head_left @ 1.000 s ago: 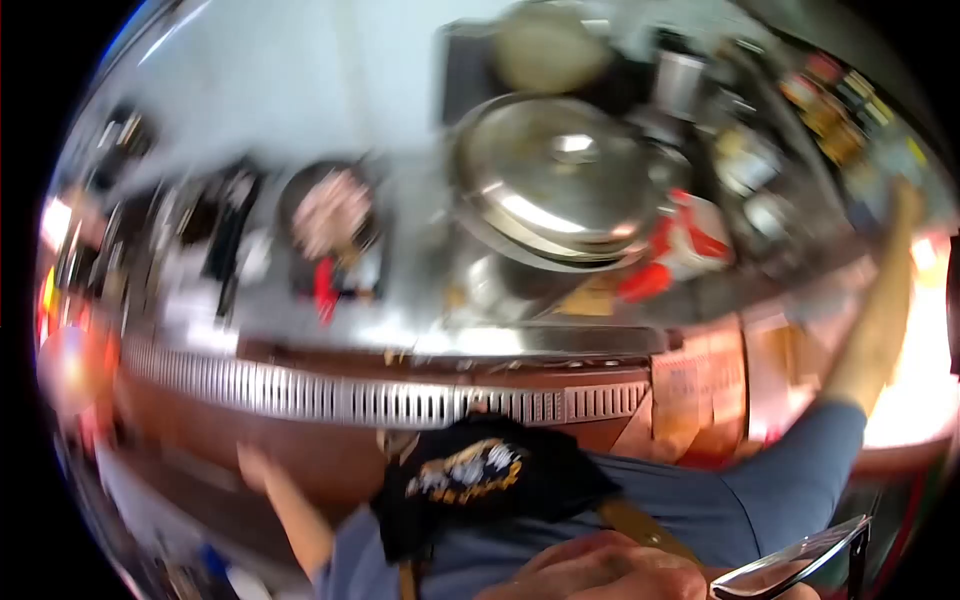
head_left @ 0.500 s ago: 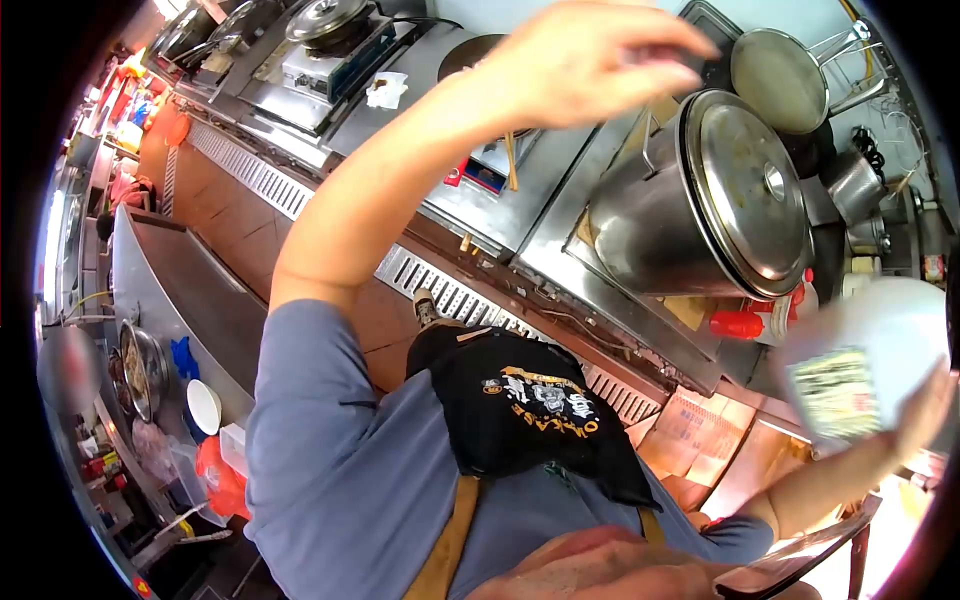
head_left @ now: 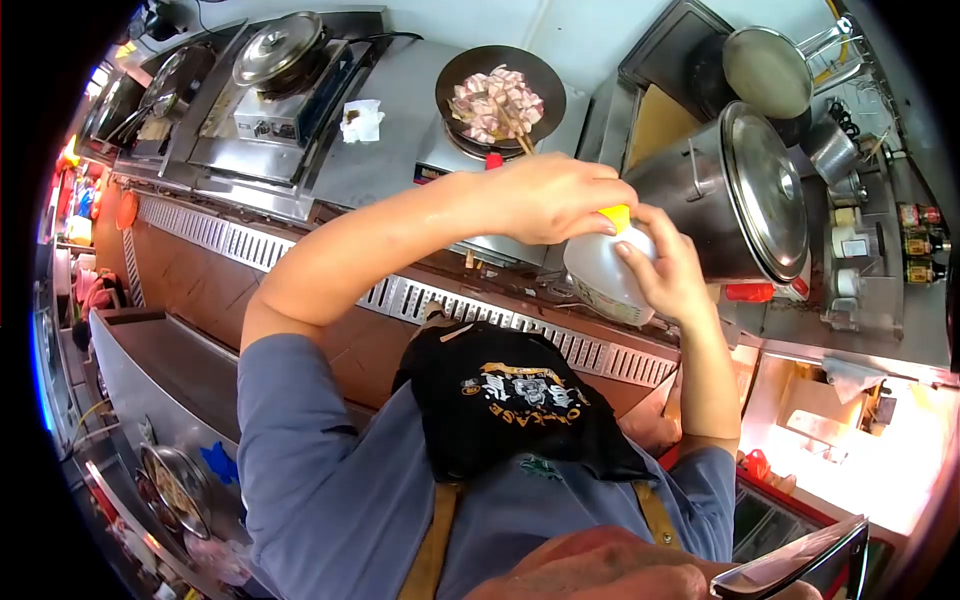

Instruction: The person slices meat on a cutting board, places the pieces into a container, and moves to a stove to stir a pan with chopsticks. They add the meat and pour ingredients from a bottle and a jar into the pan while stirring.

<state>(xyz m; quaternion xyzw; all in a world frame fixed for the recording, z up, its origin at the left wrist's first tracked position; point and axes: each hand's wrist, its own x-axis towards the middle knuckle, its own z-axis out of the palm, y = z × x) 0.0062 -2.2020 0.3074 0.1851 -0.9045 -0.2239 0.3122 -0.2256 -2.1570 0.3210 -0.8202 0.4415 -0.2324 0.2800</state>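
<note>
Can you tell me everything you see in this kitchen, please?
Bottle: one, white, middle of view
Cap: one, yellow, on the bottle
Wok: one, black, upper middle
Meat pieces: many, pinkish, in the wok
Chopsticks: apparently two, brown, in the wok
Stockpot: one, silver, right of the wok
Lidded pan: one, silver, upper left
Tissue: one, white, left of the wok
Jars: about three, mixed colours, right edge
Floor grate: one row, silver, middle
Other clutter: uncountable, many colours, at edges
Apron: one, black, lower middle
Left hand: one, bare, on the cap
Right hand: one, bare, around the bottle
</note>
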